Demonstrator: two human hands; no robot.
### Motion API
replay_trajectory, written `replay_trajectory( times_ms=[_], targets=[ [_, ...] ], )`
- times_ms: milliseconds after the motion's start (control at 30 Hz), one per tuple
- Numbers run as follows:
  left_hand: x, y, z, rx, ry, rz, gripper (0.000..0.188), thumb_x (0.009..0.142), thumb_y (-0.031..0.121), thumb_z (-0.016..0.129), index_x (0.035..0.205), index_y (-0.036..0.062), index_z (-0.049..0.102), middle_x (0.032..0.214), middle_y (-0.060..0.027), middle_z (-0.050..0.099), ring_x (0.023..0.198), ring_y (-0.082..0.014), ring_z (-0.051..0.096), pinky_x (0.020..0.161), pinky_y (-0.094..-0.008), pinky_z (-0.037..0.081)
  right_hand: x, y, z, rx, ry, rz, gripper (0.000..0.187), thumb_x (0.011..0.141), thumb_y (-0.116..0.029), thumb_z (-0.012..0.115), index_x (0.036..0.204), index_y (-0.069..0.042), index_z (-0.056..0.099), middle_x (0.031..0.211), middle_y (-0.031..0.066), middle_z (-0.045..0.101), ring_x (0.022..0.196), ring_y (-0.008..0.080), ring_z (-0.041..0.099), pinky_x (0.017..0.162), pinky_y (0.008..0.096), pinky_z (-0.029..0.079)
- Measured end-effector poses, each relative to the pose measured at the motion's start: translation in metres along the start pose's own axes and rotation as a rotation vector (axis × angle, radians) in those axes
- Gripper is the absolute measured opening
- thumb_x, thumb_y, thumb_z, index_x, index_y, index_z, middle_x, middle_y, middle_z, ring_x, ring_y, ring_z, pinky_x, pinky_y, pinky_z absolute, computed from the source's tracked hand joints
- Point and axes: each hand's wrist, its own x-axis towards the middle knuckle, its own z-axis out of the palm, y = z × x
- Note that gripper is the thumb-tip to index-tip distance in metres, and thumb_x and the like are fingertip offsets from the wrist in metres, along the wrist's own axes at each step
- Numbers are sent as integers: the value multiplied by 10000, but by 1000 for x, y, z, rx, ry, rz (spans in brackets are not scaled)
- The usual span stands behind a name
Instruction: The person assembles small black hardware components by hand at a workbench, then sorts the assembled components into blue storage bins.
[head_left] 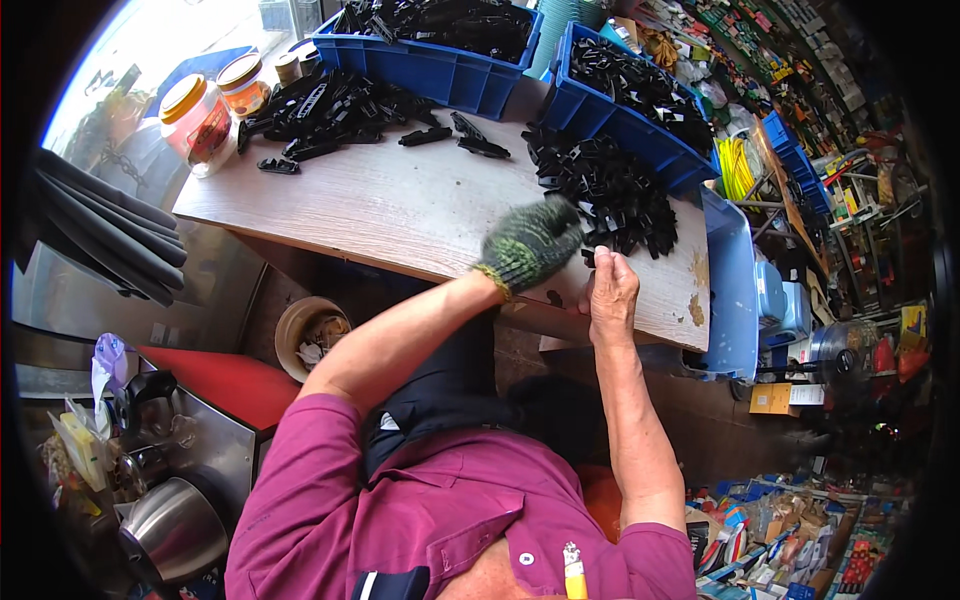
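Right hand (612, 287) pinches a black part (588, 257), mostly hidden; left hand (531, 242) beside it is blurred, its grip I cannot tell.

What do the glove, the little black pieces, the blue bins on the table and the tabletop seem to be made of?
Glove: apparently knitted yarn, dull and textured, mottled green and black.
Black pieces: probably moulded plastic; they show small glints, though coated metal isn't ruled out.
Blue bins: likely rigid plastic, smooth, with ribbed walls.
Tabletop: perhaps wood-look board, pale and grained, with brown worn-looking patches.
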Motion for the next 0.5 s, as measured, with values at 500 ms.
replay_trajectory(
  times_ms=[500],
  targets=[
    [37,-24,-84,1169,39,520,123,896,206,585,913,94,634,885,-145,657,849,-356,653,683,-478,533,-7,-7,3,189,140,121,382,1007,-394,502,835,-54,519,492,-11,334,356,116,362,326,321,464]
  ],
)
